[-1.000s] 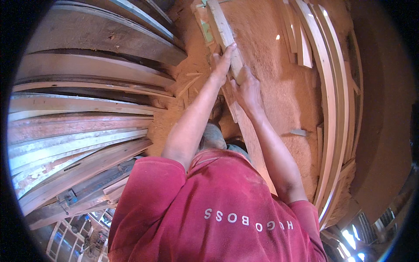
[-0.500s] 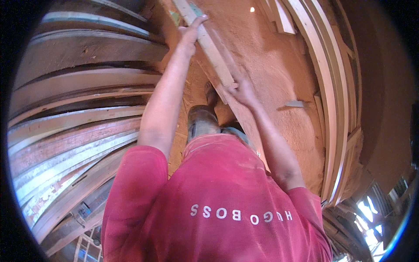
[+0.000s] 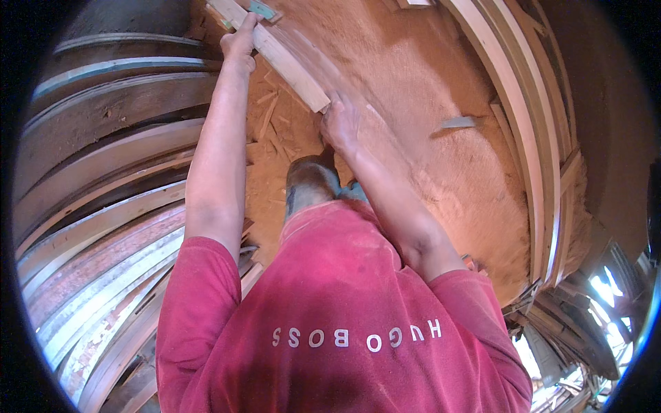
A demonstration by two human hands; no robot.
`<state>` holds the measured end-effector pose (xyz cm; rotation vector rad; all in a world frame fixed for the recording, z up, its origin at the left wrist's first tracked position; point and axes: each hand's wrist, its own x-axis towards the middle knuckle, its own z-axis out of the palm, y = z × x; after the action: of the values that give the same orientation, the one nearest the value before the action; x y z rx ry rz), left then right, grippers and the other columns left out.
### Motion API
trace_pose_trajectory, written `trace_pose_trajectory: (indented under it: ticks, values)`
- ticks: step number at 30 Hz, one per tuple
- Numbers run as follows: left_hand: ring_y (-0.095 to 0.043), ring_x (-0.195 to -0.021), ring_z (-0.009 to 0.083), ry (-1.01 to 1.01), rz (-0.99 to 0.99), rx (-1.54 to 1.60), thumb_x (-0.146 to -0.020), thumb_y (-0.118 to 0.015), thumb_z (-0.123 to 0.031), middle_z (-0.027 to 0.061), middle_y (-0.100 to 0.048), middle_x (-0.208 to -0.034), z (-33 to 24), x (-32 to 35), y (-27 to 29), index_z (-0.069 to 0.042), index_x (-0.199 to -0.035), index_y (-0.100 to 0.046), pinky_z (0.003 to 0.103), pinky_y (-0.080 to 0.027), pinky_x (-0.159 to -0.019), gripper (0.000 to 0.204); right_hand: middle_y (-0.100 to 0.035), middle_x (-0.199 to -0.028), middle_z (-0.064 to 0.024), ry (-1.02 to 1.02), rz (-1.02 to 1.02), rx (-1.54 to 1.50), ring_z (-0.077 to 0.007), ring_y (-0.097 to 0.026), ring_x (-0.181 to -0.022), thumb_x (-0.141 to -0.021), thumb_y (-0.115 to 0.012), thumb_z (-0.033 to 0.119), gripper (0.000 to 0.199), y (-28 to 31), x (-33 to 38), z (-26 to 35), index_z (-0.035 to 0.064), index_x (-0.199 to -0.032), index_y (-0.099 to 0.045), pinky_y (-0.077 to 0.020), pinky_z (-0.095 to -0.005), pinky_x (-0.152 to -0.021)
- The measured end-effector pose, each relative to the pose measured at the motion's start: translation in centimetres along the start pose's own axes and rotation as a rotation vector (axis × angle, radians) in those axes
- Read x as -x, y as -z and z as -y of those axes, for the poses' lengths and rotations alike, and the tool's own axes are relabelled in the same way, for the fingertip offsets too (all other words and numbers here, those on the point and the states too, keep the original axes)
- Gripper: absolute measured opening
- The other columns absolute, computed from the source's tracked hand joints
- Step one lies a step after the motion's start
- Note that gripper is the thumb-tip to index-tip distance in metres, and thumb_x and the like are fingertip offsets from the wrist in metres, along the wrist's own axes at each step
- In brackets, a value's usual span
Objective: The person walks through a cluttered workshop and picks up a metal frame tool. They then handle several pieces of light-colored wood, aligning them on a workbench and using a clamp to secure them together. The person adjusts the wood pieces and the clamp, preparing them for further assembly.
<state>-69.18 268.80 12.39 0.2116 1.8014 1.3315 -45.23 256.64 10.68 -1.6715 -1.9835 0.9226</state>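
Head view. Left hand [image 3: 238,47] wrapped about a pale wooden bar [image 3: 288,67] from its left side, thumb laid over the upper face; no gap visible between palm and wood. Right hand [image 3: 341,125] at the bar's near end, thumb side up against the end corner, fingers curled beneath. Whether they pinch the wood or only press on it, cannot tell.

Bar's long axis runs slantwise, from the upper left down to the right, far end cut off by the frame's top edge. From the left grip, the visible length lies mostly toward the body and rightward; from the right hand, all of it lies ahead and to the left. Right hand is the nearer to the body, left arm reaching farther out, almost straight; right elbow bent.

Beside the bar's far part, on its right, a teal-faced piece [image 3: 262,9]. Below its left edge, wood scraps [image 3: 270,113]. Right of the bar, reddish-brown sawdust [image 3: 406,69], with a pale sliver [image 3: 458,122] on it. Farther out: long boards [image 3: 520,110] to the right, a row of stacked planks [image 3: 117,113] to the left. Nearest the camera, a red shirt [image 3: 330,275].
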Motion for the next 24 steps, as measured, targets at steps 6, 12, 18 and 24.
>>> trace_pose_trajectory:
  ticks: [6, 12, 18, 24]
  values:
    - [-0.062, -0.096, 0.0259, -0.028, -0.007, -0.031, -0.067, -0.08, -0.033, 0.0156, -0.062, -0.109, 0.1, -0.1, 0.3, 0.01, -0.117, -0.053, 0.041, -0.05, -0.086, 0.071, -0.063, -0.101, -0.0193, 0.005, -0.026, 0.031, -0.0403, -0.06, -0.092, -0.073, -0.066, 0.006, 0.029, 0.1, 0.1, 0.5, 0.0049, -0.101, -0.062, -0.0481, -0.0492, -0.075]
    - [-0.057, -0.106, 0.0243, -0.024, 0.08, -0.111, -0.073, -0.076, -0.043, 0.0131, -0.059, -0.116, -0.7, 1.5, 0.0, 0.006, -0.124, -0.052, 0.041, -0.045, -0.095, 0.075, -0.062, -0.106, -0.0194, 0.036, 0.026, 0.103, -0.039, -0.061, -0.093, -0.073, -0.071, 0.016, 0.041, 1.3, 0.2, -0.4, 0.0062, -0.111, -0.059, -0.0489, -0.048, -0.08]
    - [-0.051, -0.112, 0.022, -0.128, 0.067, 0.089, -0.087, -0.046, -0.068, 0.0068, -0.051, -0.126, 6.7, 4.1, 5.0, -0.012, -0.136, -0.045, 0.039, -0.044, -0.08, 0.074, -0.061, -0.117, -0.0207, -0.236, 0.215, -0.222, -0.0282, -0.064, -0.101, -0.077, -0.077, 0.033, 0.063, 10.6, 8.9, -8.0, 0.0013, -0.125, -0.054, -0.0512, -0.0385, -0.085]
    - [-0.045, -0.127, 0.0319, 0.127, -0.061, -0.431, -0.097, -0.03, -0.059, 0.0212, -0.05, -0.135, 27.8, 14.6, 15.3, 0.006, -0.133, -0.046, 0.037, -0.032, -0.107, 0.077, -0.067, -0.102, -0.0185, -0.543, 0.085, 0.043, -0.0287, -0.066, -0.089, -0.087, -0.065, 0.027, 0.037, 20.0, 27.7, -23.1, -0.001, -0.111, -0.062, -0.0514, -0.0363, -0.078]
